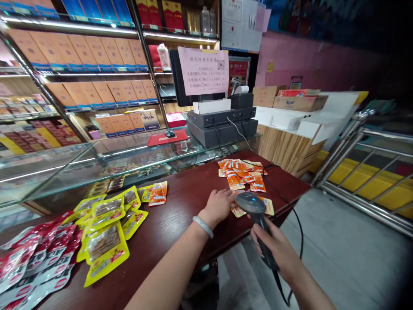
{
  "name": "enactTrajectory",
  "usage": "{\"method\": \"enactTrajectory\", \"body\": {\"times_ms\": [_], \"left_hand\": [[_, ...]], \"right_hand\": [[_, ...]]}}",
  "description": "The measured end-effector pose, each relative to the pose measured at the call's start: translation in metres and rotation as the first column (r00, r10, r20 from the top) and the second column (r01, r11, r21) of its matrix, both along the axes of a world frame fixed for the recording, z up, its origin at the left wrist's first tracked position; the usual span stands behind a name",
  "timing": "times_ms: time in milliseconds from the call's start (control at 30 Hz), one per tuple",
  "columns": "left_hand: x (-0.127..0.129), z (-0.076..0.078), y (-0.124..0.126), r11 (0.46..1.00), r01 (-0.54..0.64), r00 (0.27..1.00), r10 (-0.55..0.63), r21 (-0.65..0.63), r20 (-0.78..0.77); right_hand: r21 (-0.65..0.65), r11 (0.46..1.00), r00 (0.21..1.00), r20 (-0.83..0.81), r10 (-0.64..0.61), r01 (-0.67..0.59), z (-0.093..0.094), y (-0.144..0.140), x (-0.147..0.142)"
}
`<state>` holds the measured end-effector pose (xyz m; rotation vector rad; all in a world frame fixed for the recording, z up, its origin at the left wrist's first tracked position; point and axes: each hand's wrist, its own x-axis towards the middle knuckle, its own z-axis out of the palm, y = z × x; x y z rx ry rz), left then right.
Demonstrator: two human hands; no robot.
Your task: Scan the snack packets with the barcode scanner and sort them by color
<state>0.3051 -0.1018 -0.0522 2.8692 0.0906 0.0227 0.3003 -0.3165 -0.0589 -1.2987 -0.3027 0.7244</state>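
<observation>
Closest to me, the right hand [274, 247] is wrapped shut round the grip of a dark barcode scanner [254, 211], its head tipped down over an orange snack packet [267, 206] near the front edge of the worktop [180, 215]; held that way, I judge, so the window faces the packet's printed side. The scanner's cable [298, 224] loops off the edge and back up toward the till. The left hand [219, 206], a pale bangle [203, 226] on its wrist, lies palm down with fingers loosely curled on that same packet, seemingly pinning it flat under the scanner; it presses rather than grips

Off to the left lie yellow packets [106, 234] in a loose heap, with red packets [35, 254] spilling toward the corner, and one more orange packet [158, 193] sits alone past the yellow ones. Just beyond the hands is a fanned cluster of orange packets [241, 174], kept apart from the one under the scanner. Their print is too small to read

Further back stands a glass display case [97, 163], then the till [222, 122] with a pink notice [203, 71] taped to the screen's back: Chinese characters and the figures 200, 300 and 500 show, the rest too fine for me. Shelves [84, 56] of tan cartons line the wall
</observation>
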Motion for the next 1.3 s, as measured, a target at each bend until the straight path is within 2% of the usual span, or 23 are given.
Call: {"method": "enactTrajectory", "body": {"times_ms": [67, 200, 367, 433, 533, 667, 800, 967, 1133, 1200, 1300], "left_hand": [[-0.012, 0.004, 0.007, 0.996, -0.060, 0.998, 0.062, 0.064, -0.022], [-0.046, 0.004, 0.023, 0.952, -0.218, 0.976, 0.212, 0.216, 0.051], [-0.082, 0.000, 0.046, 0.907, -0.355, 0.933, 0.358, 0.228, 0.031], [-0.094, -0.002, 0.052, 0.880, -0.427, 0.899, 0.438, 0.208, -0.007], [-0.110, -0.008, 0.060, 0.849, -0.518, 0.848, 0.526, 0.104, -0.061], [-0.133, -0.015, 0.072, 0.807, -0.588, 0.808, 0.589, -0.047, 0.014], [-0.158, -0.017, 0.084, 0.747, -0.655, 0.749, 0.662, -0.112, 0.034], [-0.184, -0.021, 0.090, 0.716, -0.677, 0.716, 0.694, -0.167, 0.075], [-0.195, -0.021, 0.095, 0.689, -0.689, 0.687, 0.720, -0.227, 0.098], [-0.195, -0.017, 0.104, 0.640, -0.735, 0.636, 0.765, -0.221, 0.102], [-0.190, -0.008, 0.125, 0.526, -0.829, 0.515, 0.850, -0.189, 0.109]], "right_hand": [[-0.010, 1.000, 1.000, -0.007, -0.004, 0.004, -0.002, 0.000, -0.001], [-0.040, 0.999, 1.000, -0.017, 0.015, -0.015, -0.011, 0.008, -0.007], [-0.060, 0.991, 0.993, -0.018, 0.119, -0.120, -0.026, 0.024, -0.021], [-0.064, 0.984, 0.987, -0.008, 0.163, -0.164, -0.028, 0.032, -0.028], [-0.060, 0.971, 0.973, 0.010, 0.232, -0.231, -0.025, 0.044, -0.039], [-0.054, 0.951, 0.951, 0.035, 0.306, -0.304, -0.017, 0.066, -0.055], [-0.031, 0.934, 0.935, -0.001, 0.355, -0.355, -0.016, 0.088, -0.066], [0.023, 0.909, 0.909, -0.007, 0.417, -0.417, -0.013, 0.107, -0.075], [0.017, 0.892, 0.892, 0.007, 0.452, -0.452, -0.012, 0.110, -0.081], [0.011, 0.894, 0.894, 0.001, 0.449, -0.449, -0.017, 0.108, -0.081], [0.005, 0.904, 0.904, -0.020, 0.427, -0.427, -0.024, 0.104, -0.077]]}}
